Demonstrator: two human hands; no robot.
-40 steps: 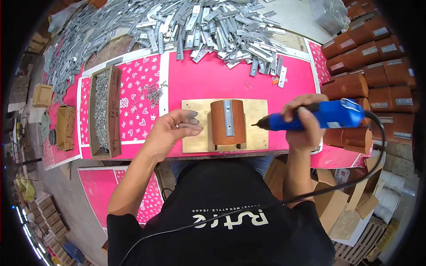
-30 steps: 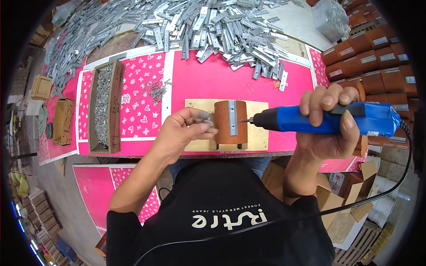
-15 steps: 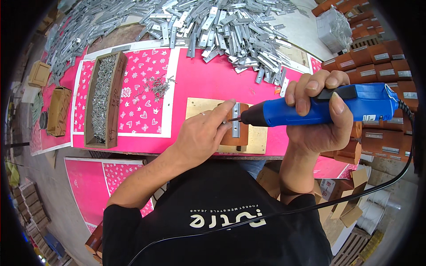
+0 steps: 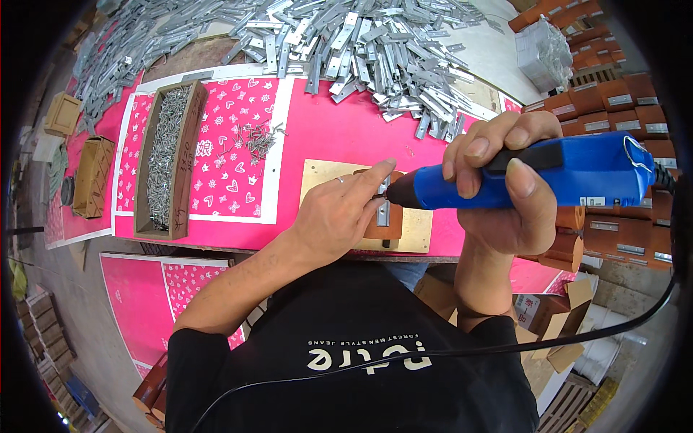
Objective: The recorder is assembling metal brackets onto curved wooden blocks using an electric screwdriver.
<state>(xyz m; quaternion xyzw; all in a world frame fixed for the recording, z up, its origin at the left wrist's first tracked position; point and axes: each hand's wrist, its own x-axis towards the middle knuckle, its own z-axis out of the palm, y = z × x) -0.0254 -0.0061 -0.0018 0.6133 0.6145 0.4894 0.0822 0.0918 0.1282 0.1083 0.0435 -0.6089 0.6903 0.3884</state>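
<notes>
A blue electric screwdriver (image 4: 440,189) with a black nose and cable is wrapped in the fingers of my right hand (image 4: 502,220). It lies nearly level, its tip pointing left at a silver metal strip (image 4: 383,216) with holes. Under the strip is a reddish-brown block (image 4: 393,229), set on a brass-coloured plate (image 4: 419,234). My left hand (image 4: 336,213) reaches over the block's left side, its index finger lying along the strip. Its thumb and fingers close beside the screwdriver's tip. Whatever small piece they pinch is hidden there.
A long wooden box of screws (image 4: 167,166) stands left, beside a loose pile of screws (image 4: 258,141). A large heap of metal strips (image 4: 361,54) covers the table's far side. Stacked reddish-brown blocks (image 4: 613,108) stand right. The black cable (image 4: 577,335) crosses in front of my body.
My right hand has brought the screwdriver slightly left, its nose now closer to the strip and my left fingertips. The left hand stays at the block with little movement.
</notes>
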